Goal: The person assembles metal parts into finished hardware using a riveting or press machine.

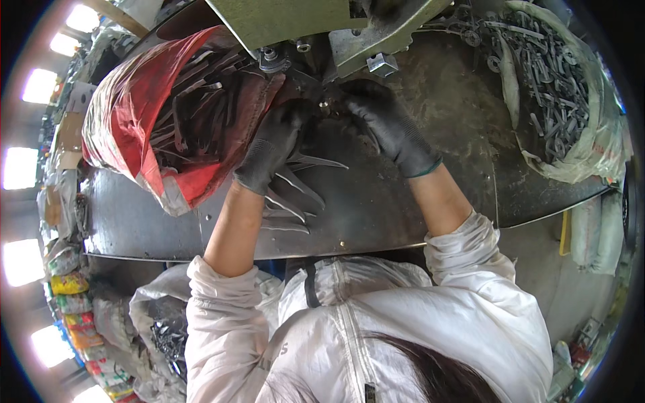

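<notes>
My left hand (272, 144), in a black glove, is at the work point under the machine, its fingers curled together. My right hand (390, 124), gloved alike, reaches in from the other side with bent fingers. What either hand grips is too dark to make out. Between the fingertips shows a small shiny metal part (325, 105). Beneath my right palm a thin metal edge is visible. Several curved, pointed metal pieces (299, 183) lie on the dark metal table (376, 215) beside my left wrist.
Overhead juts the green-grey machine frame (295, 23), with a bolt and a metal block. At left, a red-lined sack (141, 127) holds dark metal strips. A pale sack (591, 151) at right holds small linked metal parts. Another sack (151, 299) stands below the table's edge.
</notes>
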Tool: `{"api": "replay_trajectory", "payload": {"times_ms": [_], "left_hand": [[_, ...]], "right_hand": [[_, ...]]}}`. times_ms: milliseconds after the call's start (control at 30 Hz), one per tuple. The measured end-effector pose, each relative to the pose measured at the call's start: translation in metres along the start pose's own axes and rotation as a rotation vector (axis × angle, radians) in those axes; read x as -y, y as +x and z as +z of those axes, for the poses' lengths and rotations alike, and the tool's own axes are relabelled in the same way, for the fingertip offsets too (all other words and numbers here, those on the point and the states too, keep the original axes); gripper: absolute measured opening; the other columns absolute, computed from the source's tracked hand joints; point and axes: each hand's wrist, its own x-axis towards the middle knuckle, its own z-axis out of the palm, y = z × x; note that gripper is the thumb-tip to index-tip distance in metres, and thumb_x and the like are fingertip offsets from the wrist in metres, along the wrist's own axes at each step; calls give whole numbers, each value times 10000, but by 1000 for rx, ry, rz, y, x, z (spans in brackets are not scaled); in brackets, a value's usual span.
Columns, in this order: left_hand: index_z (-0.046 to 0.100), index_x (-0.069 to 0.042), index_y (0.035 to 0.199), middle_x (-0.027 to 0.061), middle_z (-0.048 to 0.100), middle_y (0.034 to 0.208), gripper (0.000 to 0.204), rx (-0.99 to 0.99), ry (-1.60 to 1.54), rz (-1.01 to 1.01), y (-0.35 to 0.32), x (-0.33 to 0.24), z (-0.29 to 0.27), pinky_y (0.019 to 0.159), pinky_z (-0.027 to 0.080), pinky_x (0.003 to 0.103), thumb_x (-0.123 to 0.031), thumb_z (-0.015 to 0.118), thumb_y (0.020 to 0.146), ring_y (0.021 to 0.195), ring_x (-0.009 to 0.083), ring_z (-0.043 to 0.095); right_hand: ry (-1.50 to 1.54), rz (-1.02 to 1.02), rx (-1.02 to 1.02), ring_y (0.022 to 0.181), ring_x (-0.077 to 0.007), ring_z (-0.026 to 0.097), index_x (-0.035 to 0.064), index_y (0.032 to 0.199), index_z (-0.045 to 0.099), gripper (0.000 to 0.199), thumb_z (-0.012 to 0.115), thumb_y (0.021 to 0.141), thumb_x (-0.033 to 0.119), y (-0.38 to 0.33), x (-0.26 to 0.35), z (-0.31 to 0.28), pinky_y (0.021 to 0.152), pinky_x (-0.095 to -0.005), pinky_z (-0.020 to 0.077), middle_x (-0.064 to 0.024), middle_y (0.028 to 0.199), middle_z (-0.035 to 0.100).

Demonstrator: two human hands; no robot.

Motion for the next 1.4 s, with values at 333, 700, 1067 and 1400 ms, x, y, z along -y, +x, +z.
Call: {"api": "replay_trajectory", "payload": {"times_ms": [333, 700, 1067, 1400], "left_hand": [[685, 14, 1177, 249, 714, 1035, 298, 121, -71, -153, 16, -27, -9, 869, 556, 434, -172, 510, 1023, 943, 372, 703], [594, -167, 1444, 178, 596, 1453, 475, -141, 770, -661, 15, 97, -89, 1122, 458, 429, -259, 587, 979, 1349, 356, 563], [559, -130, 1470, 148, 543, 1520, 468, -161, 839, -404, 4, 96, -89, 1192, 382, 390, -196, 512, 1009, 1424, 319, 491], [453, -68, 1542, 191, 513, 1542, 671, -82, 432, -259, 7, 148, -104, 1183, 384, 395, -211, 663, 920, 1430, 305, 496]], "right_hand": [[-208, 57, -31, 662, -97, 621, -30, 1145, 642, 283, 661, 1009, 218, 14, -28, 1, 584, -275, 503, -64, 870, 680], [-177, 92, -75, 734, -105, 639, -40, 1214, 611, 296, 628, 1018, 181, 15, -37, -7, 636, -287, 556, -77, 933, 672], [-275, 101, -78, 699, -99, 640, -19, 1194, 653, 332, 678, 984, 236, -10, 0, 14, 593, -293, 554, -55, 893, 688], [-210, 84, -63, 638, -104, 621, 1, 1209, 648, 286, 624, 954, 127, 2, -47, -10, 573, -295, 514, -59, 843, 665]]}}
